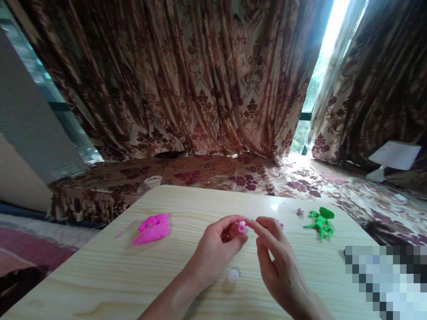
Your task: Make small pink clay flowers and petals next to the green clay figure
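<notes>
Between thumb and fingers, my left hand (222,238) grips a small white clay ball with pink spots (243,227), held above the table. The index finger of my right hand (276,258) reaches to the top right of that ball and seems to touch it; its thumb is apart, and I see nothing held in it. Below the hands lies a white round piece (233,275). Partly hidden behind my right hand is another small pink-and-white piece (282,225).
Pink clay (154,227) lies at the table's left beside a thin clear stick (125,230). Green clay pieces (322,222) and a small speckled ball (300,211) are at the right. A clear cup (152,181) stands past the wooden table's (187,200) far edge. A blurred-out area covers the lower right.
</notes>
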### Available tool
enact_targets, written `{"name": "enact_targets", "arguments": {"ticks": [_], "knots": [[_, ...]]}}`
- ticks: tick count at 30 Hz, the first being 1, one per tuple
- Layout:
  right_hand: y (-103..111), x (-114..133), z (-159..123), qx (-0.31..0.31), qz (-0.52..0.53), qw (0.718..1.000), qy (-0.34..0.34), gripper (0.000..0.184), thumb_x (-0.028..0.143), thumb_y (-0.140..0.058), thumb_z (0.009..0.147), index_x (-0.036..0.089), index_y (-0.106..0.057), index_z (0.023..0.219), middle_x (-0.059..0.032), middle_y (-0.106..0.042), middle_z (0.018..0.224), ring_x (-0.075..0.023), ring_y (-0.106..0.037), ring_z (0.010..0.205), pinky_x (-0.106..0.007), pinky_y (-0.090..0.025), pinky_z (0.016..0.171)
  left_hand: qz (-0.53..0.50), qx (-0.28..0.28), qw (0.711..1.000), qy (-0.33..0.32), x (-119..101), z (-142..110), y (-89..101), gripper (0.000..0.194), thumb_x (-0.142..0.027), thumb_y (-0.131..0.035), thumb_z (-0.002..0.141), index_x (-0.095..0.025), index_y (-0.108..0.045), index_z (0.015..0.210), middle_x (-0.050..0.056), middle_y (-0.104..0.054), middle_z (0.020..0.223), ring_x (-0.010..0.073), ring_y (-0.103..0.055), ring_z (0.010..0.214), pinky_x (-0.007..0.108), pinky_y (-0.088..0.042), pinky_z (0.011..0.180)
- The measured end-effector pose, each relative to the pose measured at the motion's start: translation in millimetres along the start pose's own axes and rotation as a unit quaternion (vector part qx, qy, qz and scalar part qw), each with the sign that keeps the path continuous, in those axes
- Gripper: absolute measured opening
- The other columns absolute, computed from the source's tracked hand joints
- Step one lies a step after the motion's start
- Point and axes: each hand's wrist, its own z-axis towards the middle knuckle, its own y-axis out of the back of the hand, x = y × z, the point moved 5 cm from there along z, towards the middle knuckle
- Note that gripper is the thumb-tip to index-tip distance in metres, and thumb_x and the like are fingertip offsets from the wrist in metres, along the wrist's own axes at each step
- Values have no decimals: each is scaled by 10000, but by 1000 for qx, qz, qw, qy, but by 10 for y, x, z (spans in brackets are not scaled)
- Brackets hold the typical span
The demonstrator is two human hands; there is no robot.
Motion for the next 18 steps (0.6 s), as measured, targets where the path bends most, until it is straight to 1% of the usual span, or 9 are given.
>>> {"name": "enact_targets", "arguments": {"ticks": [6,9,14,18], "knots": [[14,-18,0,1,-34,999,1,571,-20,-365,774,234,-439,1281,-93,-444,1079,-194,-463,1000,-353,-436,836,34,-6,999,-12,4,0,-1,311,-316,-589,765,-195,-585,1051,19,-579,820,136,-535,788,264,-439,737],[15,-26,3,2,-55,998,7,606,-31,-365,759,245,-423,1296,-89,-452,1067,-197,-467,987,-362,-435,829,33,-8,999,-17,-2,-8,-3,297,-300,-586,766,-195,-586,1044,23,-588,837,136,-536,797,258,-442,740],[-6,-10,-9,25,-99,995,19,618,-20,-372,767,271,-402,1311,-85,-457,1062,-201,-472,955,-380,-433,810,25,-3,1000,-17,-33,-25,-6,263,-254,-578,769,-197,-591,1025,26,-602,879,124,-533,801,251,-441,761],[12,-3,-14,23,-97,995,24,631,-24,-380,759,262,-386,1322,-89,-458,1087,-207,-463,979,-387,-430,821,24,-8,999,-20,-44,-20,-2,278,-259,-584,764,-198,-591,1035,26,-605,877,125,-535,801,250,-443,758]]}}
